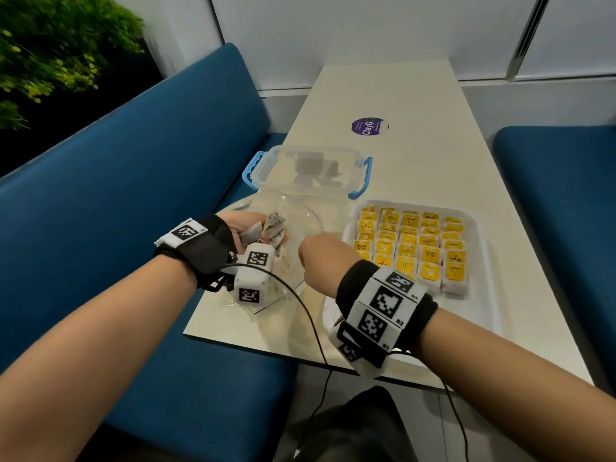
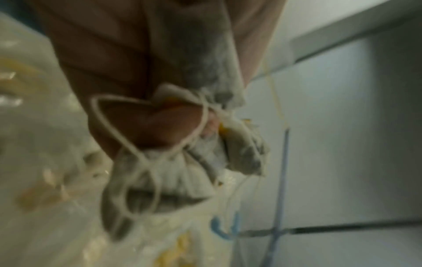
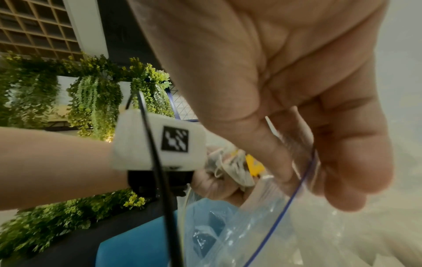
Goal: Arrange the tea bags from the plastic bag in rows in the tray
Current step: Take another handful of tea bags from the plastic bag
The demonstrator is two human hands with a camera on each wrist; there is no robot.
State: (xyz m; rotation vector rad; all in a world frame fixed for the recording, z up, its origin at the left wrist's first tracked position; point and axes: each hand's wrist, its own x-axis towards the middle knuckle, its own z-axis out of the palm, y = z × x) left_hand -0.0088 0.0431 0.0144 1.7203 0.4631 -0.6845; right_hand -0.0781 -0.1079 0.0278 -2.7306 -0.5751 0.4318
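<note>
Step in hand: drawing tea bags out of the plastic bag (image 1: pixel 293 228), centre-left of the head view on the tabletop (image 1: pixel 416 105).

Left hand (image 1: pixel 245 225): fingers curled round a clump of loose tea bags (image 1: pixel 271 228), strings tangled over them in the left wrist view, at the bag's mouth.

Right hand (image 1: pixel 320 258): thumb and fingers (image 3: pixel 356 162) pinch the bag's rim in the right wrist view, holding it open.

Tray (image 1: pixel 480 258), right of centre: rows of yellow-tagged tea bags (image 1: pixel 413 245) fill most of it; the lower row looks unfinished.

Clear box with blue clips (image 1: pixel 310 171) stands above the bag.

Next move, my judgement: lift the clump free, untangle the strings, set bags singly into the open row.
</note>
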